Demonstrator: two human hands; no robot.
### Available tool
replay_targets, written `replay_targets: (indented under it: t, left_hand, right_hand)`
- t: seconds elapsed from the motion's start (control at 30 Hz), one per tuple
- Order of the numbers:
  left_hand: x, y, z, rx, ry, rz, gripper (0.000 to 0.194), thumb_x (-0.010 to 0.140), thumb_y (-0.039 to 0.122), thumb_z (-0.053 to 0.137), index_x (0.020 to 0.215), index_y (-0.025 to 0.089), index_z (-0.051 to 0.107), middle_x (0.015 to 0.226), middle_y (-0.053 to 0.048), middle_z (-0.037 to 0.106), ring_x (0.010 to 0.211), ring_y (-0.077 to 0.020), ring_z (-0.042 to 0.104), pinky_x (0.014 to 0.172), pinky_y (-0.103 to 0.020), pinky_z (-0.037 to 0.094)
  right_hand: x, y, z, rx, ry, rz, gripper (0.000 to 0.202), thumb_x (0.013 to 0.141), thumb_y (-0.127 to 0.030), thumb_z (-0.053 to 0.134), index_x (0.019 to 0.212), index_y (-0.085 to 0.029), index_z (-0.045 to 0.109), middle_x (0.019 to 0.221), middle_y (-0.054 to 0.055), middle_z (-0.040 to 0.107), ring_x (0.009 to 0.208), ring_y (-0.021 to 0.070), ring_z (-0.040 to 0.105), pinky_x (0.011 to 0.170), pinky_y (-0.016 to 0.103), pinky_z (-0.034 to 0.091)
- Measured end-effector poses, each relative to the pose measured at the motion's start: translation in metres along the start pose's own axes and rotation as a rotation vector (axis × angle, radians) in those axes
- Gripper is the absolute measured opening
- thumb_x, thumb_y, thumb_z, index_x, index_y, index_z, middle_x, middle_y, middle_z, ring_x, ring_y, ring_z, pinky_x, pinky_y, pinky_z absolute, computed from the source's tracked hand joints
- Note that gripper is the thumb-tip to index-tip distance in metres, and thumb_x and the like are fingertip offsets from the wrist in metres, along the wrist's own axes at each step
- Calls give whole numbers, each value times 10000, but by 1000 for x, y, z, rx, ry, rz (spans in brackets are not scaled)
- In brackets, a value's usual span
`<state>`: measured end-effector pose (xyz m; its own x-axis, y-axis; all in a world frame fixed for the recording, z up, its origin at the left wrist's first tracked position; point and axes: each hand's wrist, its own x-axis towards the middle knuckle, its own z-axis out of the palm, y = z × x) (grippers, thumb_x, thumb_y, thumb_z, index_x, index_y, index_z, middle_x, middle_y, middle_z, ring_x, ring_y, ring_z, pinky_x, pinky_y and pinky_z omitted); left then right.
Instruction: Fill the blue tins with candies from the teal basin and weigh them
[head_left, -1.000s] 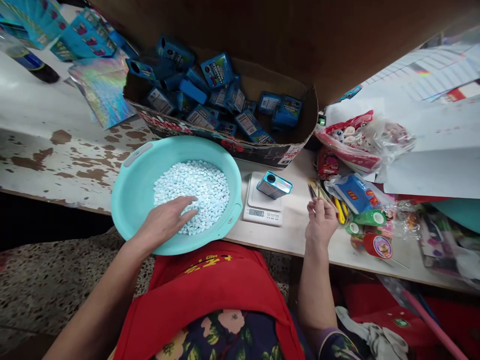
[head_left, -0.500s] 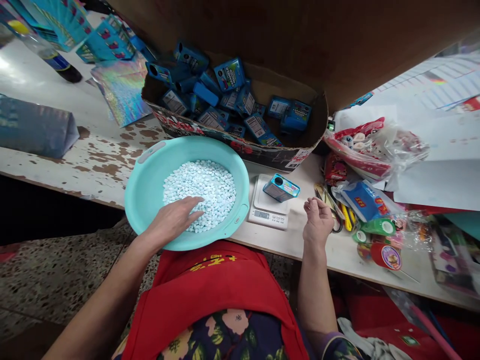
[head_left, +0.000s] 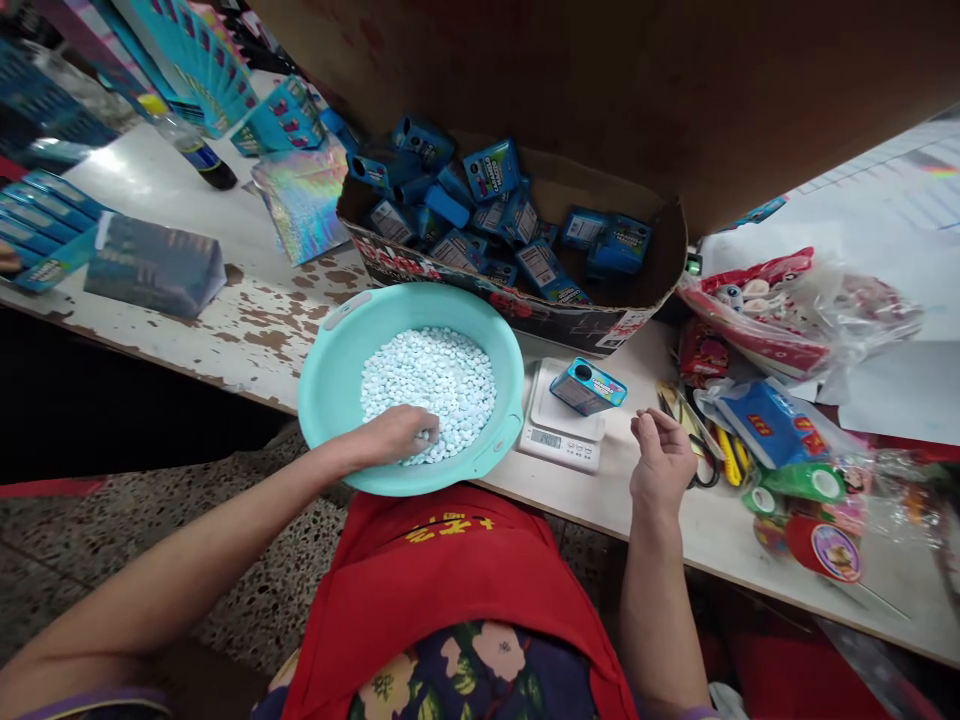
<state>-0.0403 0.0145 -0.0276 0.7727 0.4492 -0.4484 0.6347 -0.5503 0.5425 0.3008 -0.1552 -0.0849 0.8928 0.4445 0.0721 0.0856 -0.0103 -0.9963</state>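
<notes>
My left hand (head_left: 405, 434) is inside a turquoise basin (head_left: 319, 385), its fingers curled down into a heap of small pale candies (head_left: 435, 370). The fingertips are partly hidden among the candies. On a white kitchen scale (head_left: 564, 447) lies a blue tin (head_left: 589, 385), its round dark opening showing on the upper face. My right hand (head_left: 663, 455) is raised just right of the scale, apart from the tin. Its thumb and fingers are pinched together; whatever is between them is too small to make out.
Behind the basin stands a cardboard box (head_left: 480, 290) of blue tins. Scissors (head_left: 703, 460), a yellow cutter (head_left: 731, 458), green tape (head_left: 806, 482) and plastic bags crowd the right. Leftward are a bottle (head_left: 191, 150), a foil pouch (head_left: 154, 265) and another person's hand (head_left: 9, 258) by a display box.
My left hand has shifted rightward across the basin, its fingers now curled instead of stretched over the candies. My right hand stays pinched beside the scale. The whole view has swung left.
</notes>
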Motion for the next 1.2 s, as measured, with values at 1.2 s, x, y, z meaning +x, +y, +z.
replay_targets:
  t: [1.2]
  left_hand:
    - [6,69,-49,-1345,1098,156,325,881,508,561,869,183,561,637,14,637,567,-132,661,578,-245,530]
  right_hand:
    - [-97,-107,161,-354,-967,-431,274,771,-322,744,989,-206,626,976,41,682,884,219,627,771,326,459]
